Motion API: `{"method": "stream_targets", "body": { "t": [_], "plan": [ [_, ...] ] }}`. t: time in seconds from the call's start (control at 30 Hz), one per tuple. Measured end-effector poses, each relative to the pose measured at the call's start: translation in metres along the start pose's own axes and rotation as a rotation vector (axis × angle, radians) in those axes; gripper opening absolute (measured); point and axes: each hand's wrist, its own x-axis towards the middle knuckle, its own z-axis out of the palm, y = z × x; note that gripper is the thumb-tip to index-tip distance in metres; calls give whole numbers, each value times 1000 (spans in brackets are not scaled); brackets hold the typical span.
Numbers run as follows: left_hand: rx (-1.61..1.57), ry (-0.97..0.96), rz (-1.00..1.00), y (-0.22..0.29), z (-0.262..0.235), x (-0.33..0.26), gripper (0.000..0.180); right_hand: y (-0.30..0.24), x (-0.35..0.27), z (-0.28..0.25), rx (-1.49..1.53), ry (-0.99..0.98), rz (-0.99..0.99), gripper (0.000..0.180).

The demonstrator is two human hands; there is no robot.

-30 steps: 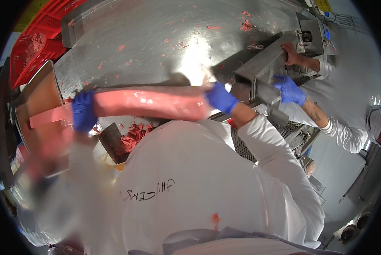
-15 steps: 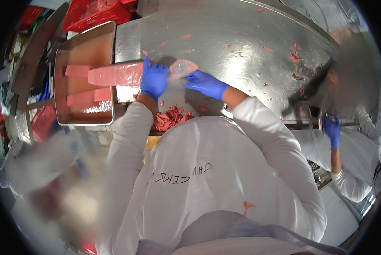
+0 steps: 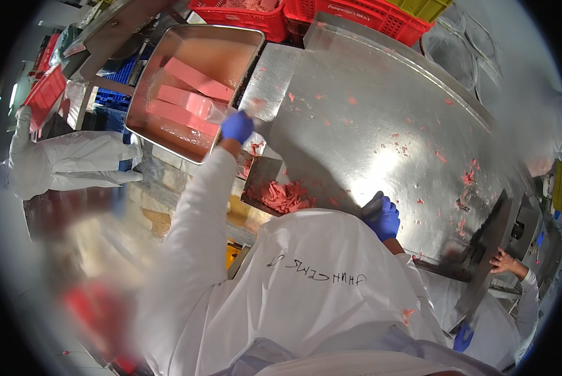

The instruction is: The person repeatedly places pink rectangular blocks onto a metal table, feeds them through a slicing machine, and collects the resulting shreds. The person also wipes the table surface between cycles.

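My left hand, in a blue glove, is closed at the near right edge of a metal tray. It grips clear plastic film at the end of a pink slab; a blurred piece of film shows beyond the fingers. This slab lies in the tray between two others, a far pink slab and a near one. My right hand, also blue-gloved, is low over the steel table beside my apron. Its fingers are curled; a dark grey shape beside them is unclear.
Pink scraps are heaped in a metal-sided recess by my apron. More bits dot the table. Behind stand a red crate and another red crate. A person in white stands left; another person's bare hand is at right.
The view has turned. The film-covered slab has moved from the table edge into the tray, with my left hand following leftward. My right hand has left the film and come down nearer my body.
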Motion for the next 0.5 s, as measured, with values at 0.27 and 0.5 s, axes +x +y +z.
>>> {"method": "stream_targets", "body": {
  "t": [0.27, 0.5],
  "plan": [
    [-287, 121, 78, 7, -23, -98, 30, 46, 74, -38, 860, -384, -133, 41],
    [-666, 144, 248, 83, -142, -133, 30, -146, -13, -326, 1348, -201, -943, 81]
  ]
}}
